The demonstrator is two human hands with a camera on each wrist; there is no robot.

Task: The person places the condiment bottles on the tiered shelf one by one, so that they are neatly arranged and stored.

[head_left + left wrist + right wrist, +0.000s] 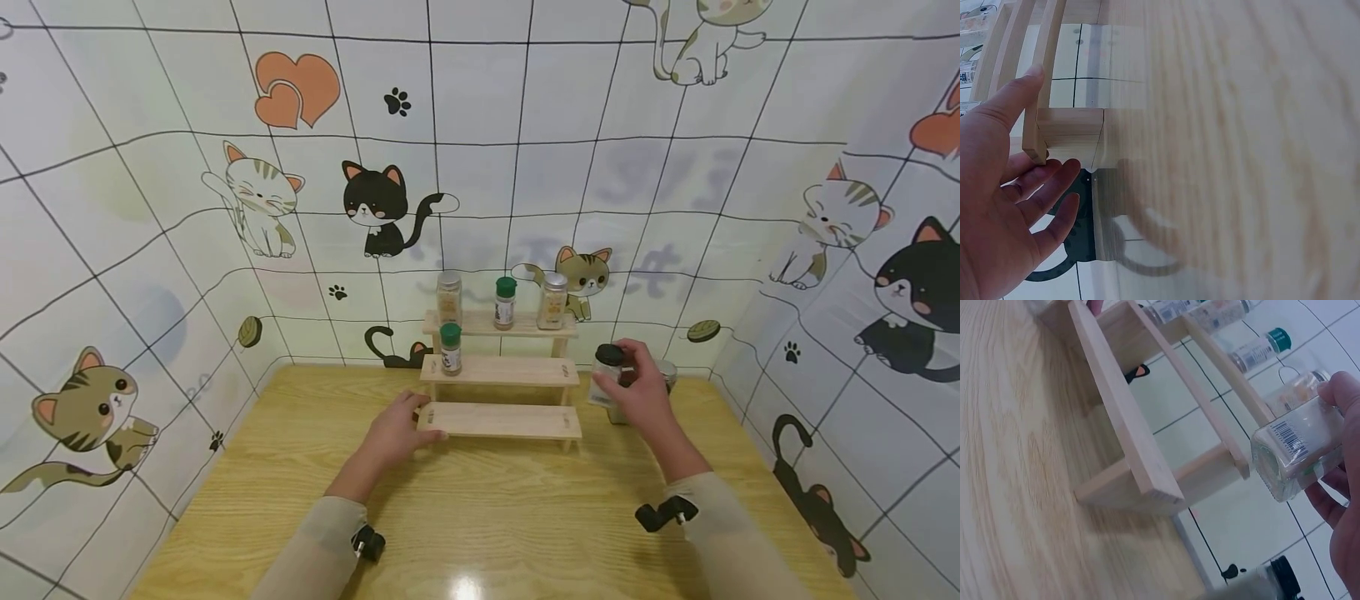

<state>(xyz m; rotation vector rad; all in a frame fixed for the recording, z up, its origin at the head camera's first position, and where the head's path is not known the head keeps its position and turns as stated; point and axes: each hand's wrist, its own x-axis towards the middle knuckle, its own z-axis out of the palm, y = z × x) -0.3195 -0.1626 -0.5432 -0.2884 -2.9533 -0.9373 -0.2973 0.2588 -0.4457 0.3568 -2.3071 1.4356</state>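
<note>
Cat-print wall (480,92) (hearts (318,79) too) behind wooden table (495,517).

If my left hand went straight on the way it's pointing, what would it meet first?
The bottom shelf of the wooden rack: your left hand holds its left end. Beyond, perhaps the middle shelf; depth is unclear.

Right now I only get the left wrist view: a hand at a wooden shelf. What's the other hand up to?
Observer: The right hand is holding a black-lidded jar, to the right of the shelf in the head view.
Visitor: Oh! And what stands on the top step?
Observer: Three things, left to right: a left jar, a green-capped bottle and a right jar.
Visitor: And the middle step?
Observer: A second green-capped bottle, near the left end.
</note>
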